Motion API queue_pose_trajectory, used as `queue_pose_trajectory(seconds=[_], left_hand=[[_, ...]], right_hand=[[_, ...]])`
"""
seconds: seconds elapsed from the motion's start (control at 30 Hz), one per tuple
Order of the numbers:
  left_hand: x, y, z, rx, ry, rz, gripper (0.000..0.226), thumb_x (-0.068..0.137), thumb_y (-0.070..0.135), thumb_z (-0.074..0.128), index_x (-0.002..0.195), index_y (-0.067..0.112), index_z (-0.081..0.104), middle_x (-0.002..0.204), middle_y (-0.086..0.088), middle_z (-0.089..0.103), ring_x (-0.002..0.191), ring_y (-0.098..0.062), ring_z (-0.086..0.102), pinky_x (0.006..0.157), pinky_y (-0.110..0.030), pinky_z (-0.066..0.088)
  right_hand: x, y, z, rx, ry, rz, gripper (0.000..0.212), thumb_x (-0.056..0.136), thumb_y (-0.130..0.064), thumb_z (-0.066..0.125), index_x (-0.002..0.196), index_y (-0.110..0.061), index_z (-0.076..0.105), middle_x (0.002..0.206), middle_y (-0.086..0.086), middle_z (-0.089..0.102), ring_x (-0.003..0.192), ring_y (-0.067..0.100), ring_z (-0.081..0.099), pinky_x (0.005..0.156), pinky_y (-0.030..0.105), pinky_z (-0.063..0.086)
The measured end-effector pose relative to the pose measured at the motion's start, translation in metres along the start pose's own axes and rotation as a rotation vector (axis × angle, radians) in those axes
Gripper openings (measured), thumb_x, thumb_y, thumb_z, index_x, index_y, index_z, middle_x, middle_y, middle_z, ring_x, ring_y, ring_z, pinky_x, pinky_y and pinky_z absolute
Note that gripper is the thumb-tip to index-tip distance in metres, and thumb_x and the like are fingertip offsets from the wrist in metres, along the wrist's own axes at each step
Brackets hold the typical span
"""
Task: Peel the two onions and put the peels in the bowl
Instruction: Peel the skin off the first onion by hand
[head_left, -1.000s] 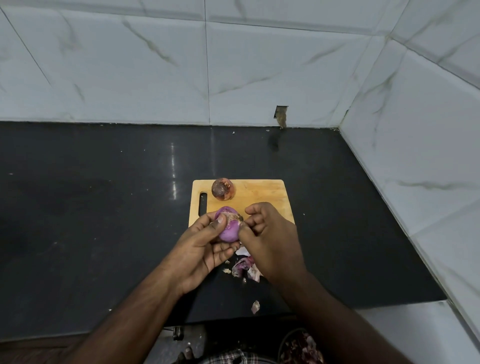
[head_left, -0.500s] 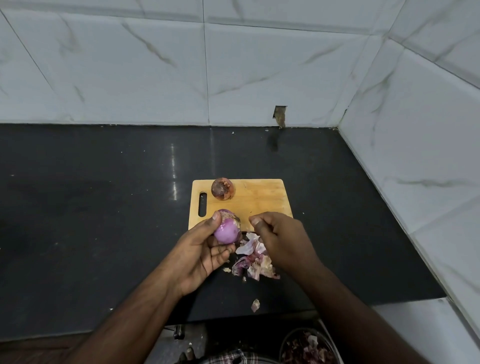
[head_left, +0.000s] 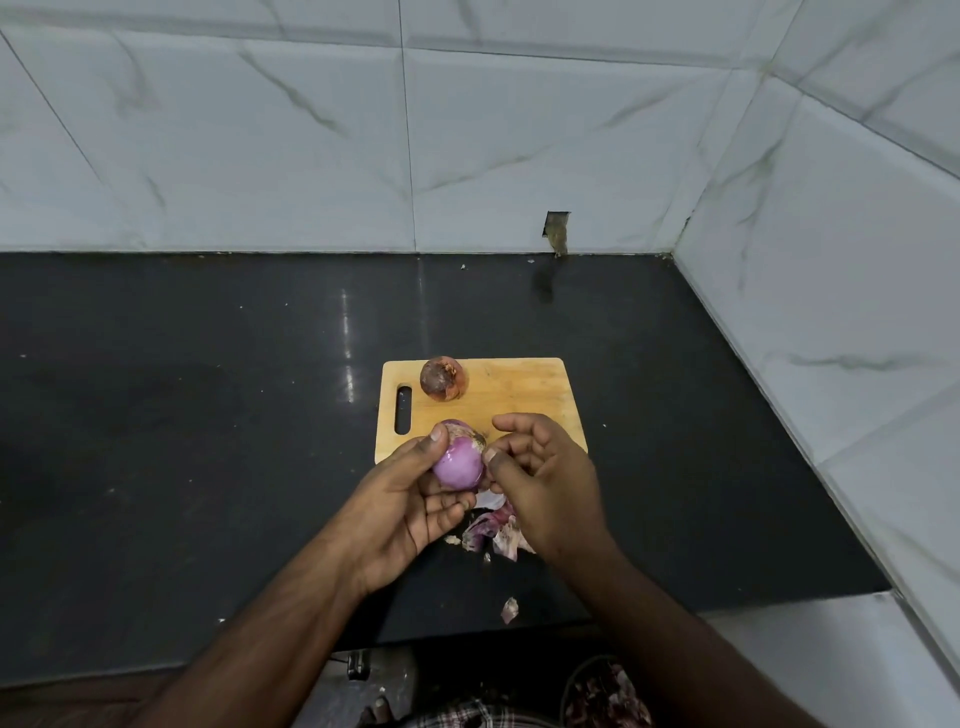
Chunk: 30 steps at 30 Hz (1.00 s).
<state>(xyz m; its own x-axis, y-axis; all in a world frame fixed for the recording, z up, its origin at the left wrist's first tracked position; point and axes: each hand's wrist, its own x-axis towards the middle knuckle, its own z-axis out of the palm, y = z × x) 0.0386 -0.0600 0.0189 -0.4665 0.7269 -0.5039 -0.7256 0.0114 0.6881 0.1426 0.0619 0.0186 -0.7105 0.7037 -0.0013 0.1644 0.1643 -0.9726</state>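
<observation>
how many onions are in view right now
2. A partly peeled purple onion is held in the left hand; an unpeeled onion sits at the far left of the cutting board. None seem hidden.

Dim, even light — countertop (head_left: 208, 415) glare streak — bowed edges.
</observation>
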Motion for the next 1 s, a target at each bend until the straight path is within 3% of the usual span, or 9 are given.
queue_pose_trajectory(seconds=[0.13, 0.23, 0.37, 0.5, 0.57, 0.73, 0.83, 0.93, 1.0], left_hand=[[0.0, -0.002, -0.001, -0.018, -0.013, -0.059, 0.062, 0.082, 0.05, 0.068, 0.122, 0.002, 0.065, 0.098, -0.025, 0.071, 0.06, -0.02, 0.068, 0.053, -0.024, 0.058], [-0.001, -0.002, -0.001, -0.03, -0.035, -0.092, 0.071, 0.081, 0.054, 0.068, 0.122, -0.003, 0.066, 0.106, -0.03, 0.07, 0.06, -0.02, 0.068, 0.054, -0.024, 0.059], [0.001, -0.001, -0.001, -0.029, -0.022, -0.107, 0.073, 0.082, 0.058, 0.066, 0.123, -0.003, 0.065, 0.093, -0.025, 0.072, 0.059, -0.02, 0.068, 0.051, -0.024, 0.058], [-0.001, 0.0, 0.002, -0.02, -0.031, -0.121, 0.06, 0.082, 0.059, 0.065, 0.11, 0.007, 0.071, 0.082, -0.021, 0.071, 0.056, -0.021, 0.068, 0.048, -0.024, 0.058], [0.0, 0.0, 0.003, -0.016, -0.031, -0.144, 0.065, 0.081, 0.063, 0.065, 0.11, 0.005, 0.071, 0.08, -0.021, 0.07, 0.052, -0.021, 0.067, 0.047, -0.024, 0.058], [0.002, 0.001, 0.001, -0.024, -0.041, -0.204, 0.079, 0.075, 0.07, 0.065, 0.105, -0.003, 0.073, 0.078, -0.021, 0.071, 0.049, -0.02, 0.067, 0.046, -0.024, 0.057], [0.003, 0.002, 0.0, -0.021, -0.053, -0.215, 0.08, 0.073, 0.07, 0.066, 0.105, -0.003, 0.072, 0.078, -0.021, 0.07, 0.049, -0.019, 0.066, 0.045, -0.023, 0.057], [0.003, 0.004, -0.002, -0.01, -0.084, -0.247, 0.079, 0.076, 0.069, 0.065, 0.109, -0.002, 0.071, 0.077, -0.021, 0.069, 0.048, -0.018, 0.065, 0.044, -0.023, 0.056], [0.003, 0.005, -0.003, 0.007, -0.094, -0.28, 0.075, 0.076, 0.07, 0.064, 0.099, -0.001, 0.074, 0.072, -0.018, 0.069, 0.045, -0.017, 0.063, 0.042, -0.022, 0.054]], right_hand=[[0.0, -0.002, -0.006, -0.266, -0.067, -0.135, 0.032, 0.092, -0.009, 0.062, 0.118, -0.027, 0.058, 0.087, -0.009, 0.065, 0.078, 0.002, 0.064, 0.07, 0.016, 0.052], [0.006, -0.002, -0.013, -0.332, -0.066, -0.139, 0.027, 0.095, -0.007, 0.06, 0.118, -0.022, 0.06, 0.092, -0.011, 0.065, 0.079, -0.007, 0.063, 0.069, 0.011, 0.049], [0.012, -0.002, -0.018, -0.17, -0.11, -0.063, 0.024, 0.095, -0.015, 0.065, 0.115, -0.027, 0.068, 0.104, -0.015, 0.072, 0.097, 0.001, 0.068, 0.086, 0.031, 0.059], [0.011, -0.006, -0.01, 0.016, -0.138, 0.014, 0.021, 0.083, -0.012, 0.08, 0.099, -0.023, 0.074, 0.088, -0.008, 0.077, 0.085, 0.005, 0.073, 0.08, 0.027, 0.06], [0.011, -0.005, -0.009, 0.046, -0.104, 0.013, 0.022, 0.083, -0.006, 0.078, 0.092, -0.026, 0.076, 0.086, -0.008, 0.078, 0.084, 0.007, 0.074, 0.079, 0.027, 0.06], [0.017, -0.002, -0.011, -0.039, -0.119, 0.008, 0.024, 0.092, -0.003, 0.066, 0.1, -0.023, 0.076, 0.087, -0.008, 0.076, 0.071, 0.007, 0.071, 0.068, 0.025, 0.058], [0.018, -0.005, -0.012, 0.036, -0.198, 0.007, 0.025, 0.093, -0.008, 0.068, 0.094, -0.032, 0.072, 0.084, -0.011, 0.075, 0.078, 0.005, 0.071, 0.07, 0.024, 0.058], [0.017, -0.005, -0.011, 0.128, -0.24, 0.01, 0.022, 0.083, -0.003, 0.077, 0.093, -0.022, 0.074, 0.081, -0.008, 0.077, 0.079, 0.006, 0.072, 0.071, 0.022, 0.056], [0.018, -0.004, -0.013, 0.161, -0.225, 0.014, 0.016, 0.083, 0.0, 0.076, 0.09, -0.014, 0.076, 0.083, -0.002, 0.077, 0.079, 0.01, 0.072, 0.071, 0.024, 0.056]])
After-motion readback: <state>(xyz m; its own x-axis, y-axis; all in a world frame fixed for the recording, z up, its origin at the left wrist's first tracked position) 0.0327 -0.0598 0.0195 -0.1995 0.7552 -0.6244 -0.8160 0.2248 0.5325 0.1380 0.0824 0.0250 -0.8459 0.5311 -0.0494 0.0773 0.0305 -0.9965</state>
